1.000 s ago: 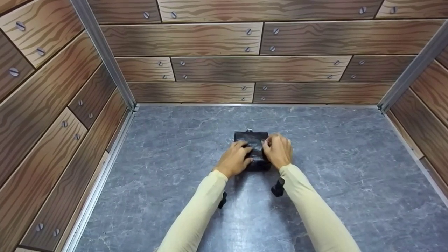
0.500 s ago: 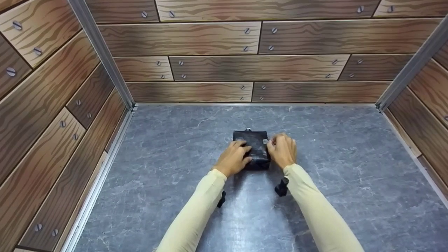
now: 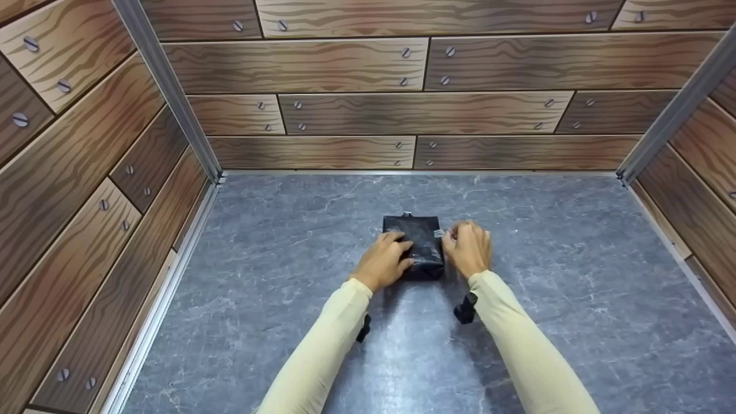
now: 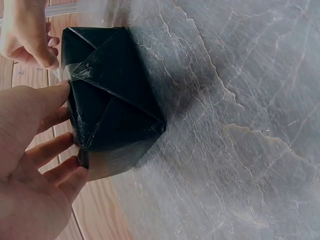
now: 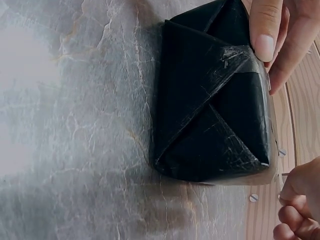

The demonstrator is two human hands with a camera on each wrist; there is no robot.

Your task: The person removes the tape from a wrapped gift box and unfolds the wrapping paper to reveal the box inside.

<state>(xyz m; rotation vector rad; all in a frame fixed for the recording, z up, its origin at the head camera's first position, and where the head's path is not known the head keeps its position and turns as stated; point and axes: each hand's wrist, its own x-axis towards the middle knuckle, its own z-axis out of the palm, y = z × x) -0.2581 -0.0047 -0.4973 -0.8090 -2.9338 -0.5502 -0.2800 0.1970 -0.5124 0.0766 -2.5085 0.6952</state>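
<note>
The black wrapped box (image 3: 424,227) is sitting near the middle of the surface (image 3: 276,259). Its wrapping is looking mostly closed: folded flaps (image 5: 195,90) are crossing the near end, where a clear tape patch (image 4: 79,71) is holding them. The right edge is seeming unfinished: the right hand (image 3: 468,247) is pinching a loose tape strip (image 3: 440,233), while the left hand (image 3: 382,260) is resting, spread, on the glossy, creased top.

A black package (image 3: 425,226) is showing glossy, creased wrapping.
Clear tape (image 3: 440,233) is gleaming at the right hand's (image 3: 469,249) pinch; beneath the grip, a smooth marbled surface (image 3: 287,241) is reflecting light; beyond it, wood-grained panels (image 3: 345,66) are meeting metal strips (image 3: 167,86); behind it, cloth sleeves (image 3: 323,345) are looking matt.
</note>
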